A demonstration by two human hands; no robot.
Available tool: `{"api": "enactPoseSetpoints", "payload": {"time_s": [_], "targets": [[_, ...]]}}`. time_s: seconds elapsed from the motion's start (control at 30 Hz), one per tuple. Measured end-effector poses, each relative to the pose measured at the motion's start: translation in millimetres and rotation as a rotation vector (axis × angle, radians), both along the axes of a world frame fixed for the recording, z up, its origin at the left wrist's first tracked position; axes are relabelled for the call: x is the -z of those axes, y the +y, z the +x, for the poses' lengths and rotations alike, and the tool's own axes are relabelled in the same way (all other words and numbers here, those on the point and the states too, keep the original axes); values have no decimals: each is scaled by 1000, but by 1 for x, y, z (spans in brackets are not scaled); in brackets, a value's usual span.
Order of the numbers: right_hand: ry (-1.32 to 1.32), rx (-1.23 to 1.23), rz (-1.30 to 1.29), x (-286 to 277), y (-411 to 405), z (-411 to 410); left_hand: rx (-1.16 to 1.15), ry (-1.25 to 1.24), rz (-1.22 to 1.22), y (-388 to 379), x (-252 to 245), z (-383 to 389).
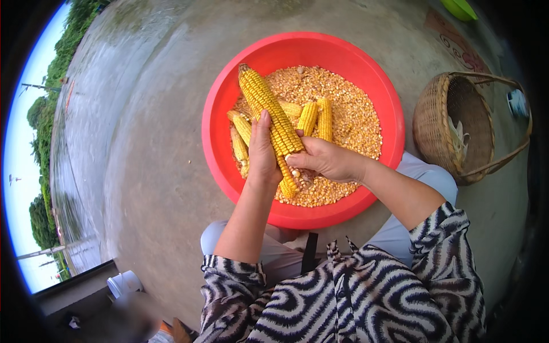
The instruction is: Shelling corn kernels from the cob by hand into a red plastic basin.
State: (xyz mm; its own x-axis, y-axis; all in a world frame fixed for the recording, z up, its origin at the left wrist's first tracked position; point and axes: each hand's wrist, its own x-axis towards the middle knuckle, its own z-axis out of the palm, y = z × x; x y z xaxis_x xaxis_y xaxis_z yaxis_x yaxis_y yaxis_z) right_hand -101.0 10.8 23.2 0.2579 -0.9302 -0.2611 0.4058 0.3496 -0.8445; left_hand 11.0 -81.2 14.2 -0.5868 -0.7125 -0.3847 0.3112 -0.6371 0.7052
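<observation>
A large yellow ear of dried corn (268, 109) slants over a red plastic basin (302, 216), its dark tip toward the far left rim. My left hand (262, 152) grips the ear from the left, thumb along its side. At the ear's near end my right hand (328, 158) holds on, its thumb on the pale butt and its other fingers partly hidden behind. Beneath lie many loose corn kernels (354, 115). Several smaller ears rest on them, among them a short ear (324, 119) beyond my right hand and a thin ear (239, 143) left of my left hand.
To the right, a woven bamboo basket (433, 124) with a tall handle lies tilted, a dry corn husk (460, 139) inside. A green plastic vessel (460, 9) is at the far right. A white bucket (125, 283) stands at lower left on the concrete floor (163, 128). My knees flank the basin.
</observation>
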Motion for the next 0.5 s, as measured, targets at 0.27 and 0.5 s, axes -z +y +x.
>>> {"api": "enactPoseSetpoints", "payload": {"time_s": [0.27,0.5], "targets": [[-287,129,178,-28,-4,-4,-43,-35,-182,3,-12,-6],[92,82,17,-11,-3,1,-8,-95,-77,4,-6,-9]]}}
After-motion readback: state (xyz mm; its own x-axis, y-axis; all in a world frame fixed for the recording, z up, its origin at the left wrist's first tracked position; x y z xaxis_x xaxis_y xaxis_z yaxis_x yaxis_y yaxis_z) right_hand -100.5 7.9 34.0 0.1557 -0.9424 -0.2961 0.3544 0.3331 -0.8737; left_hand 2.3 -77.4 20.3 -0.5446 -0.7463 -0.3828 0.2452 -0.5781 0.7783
